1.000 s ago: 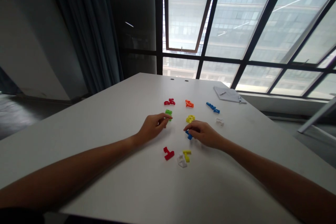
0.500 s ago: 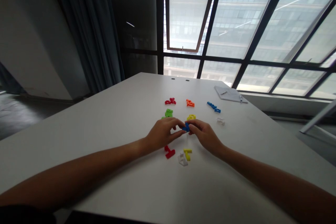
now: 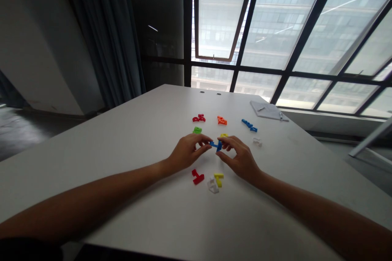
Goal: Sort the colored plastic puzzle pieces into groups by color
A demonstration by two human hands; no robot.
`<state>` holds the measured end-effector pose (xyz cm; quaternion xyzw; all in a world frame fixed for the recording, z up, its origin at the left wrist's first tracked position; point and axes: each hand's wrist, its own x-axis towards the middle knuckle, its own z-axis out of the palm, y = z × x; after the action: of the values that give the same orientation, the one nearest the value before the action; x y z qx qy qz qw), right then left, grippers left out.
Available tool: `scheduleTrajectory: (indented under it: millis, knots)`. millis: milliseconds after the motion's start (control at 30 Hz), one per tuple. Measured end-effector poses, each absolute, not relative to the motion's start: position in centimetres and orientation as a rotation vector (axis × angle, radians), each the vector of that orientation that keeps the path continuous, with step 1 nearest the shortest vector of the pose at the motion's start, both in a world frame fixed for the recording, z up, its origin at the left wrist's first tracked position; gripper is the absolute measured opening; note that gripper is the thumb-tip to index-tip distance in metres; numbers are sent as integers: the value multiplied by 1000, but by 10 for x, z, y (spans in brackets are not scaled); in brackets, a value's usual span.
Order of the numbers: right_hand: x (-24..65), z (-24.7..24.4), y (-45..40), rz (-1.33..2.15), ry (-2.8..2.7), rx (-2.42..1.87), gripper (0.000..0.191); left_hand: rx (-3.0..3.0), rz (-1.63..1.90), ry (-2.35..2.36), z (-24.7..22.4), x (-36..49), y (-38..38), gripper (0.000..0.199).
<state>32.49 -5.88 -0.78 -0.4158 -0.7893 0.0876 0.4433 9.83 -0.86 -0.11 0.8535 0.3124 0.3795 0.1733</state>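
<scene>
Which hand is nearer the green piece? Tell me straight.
Left. The left hand sits just in front of the green plastic piece; the right hand lies farther off, to the piece's right and nearer the camera.

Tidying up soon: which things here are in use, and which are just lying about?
In use: blue piece, held by left hand and right hand.
Lying about: far blue piece, far red piece, near red piece, orange piece, green piece, yellow piece, far clear piece, near clear piece, papers.
</scene>
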Motion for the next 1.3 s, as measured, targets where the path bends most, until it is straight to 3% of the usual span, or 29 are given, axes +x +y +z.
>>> scheduleTrajectory:
  millis: [167, 333, 633, 1033, 1300]
  knots:
    - [348, -1, -32, 92, -1952, -1100, 34, 2383, 1046, 916, -5, 98, -6, 32]
    - [429, -2, 26, -152, -1690, -1384, 43, 2422, 959, 929, -10, 98, -4, 27]
    - [542, -49, 65, -171, -1503, -2091, 42, 2490, 884, 935, -8, 98, -4, 17]
    - [540, -57, 66, -282, -1549, -2019, 46, 2511, 800, 864, 0, 90, 5, 20]
    - [493, -18, 43, -623, -1824, -1596, 33, 2316, 221, 474, 22, 66, 16, 34]
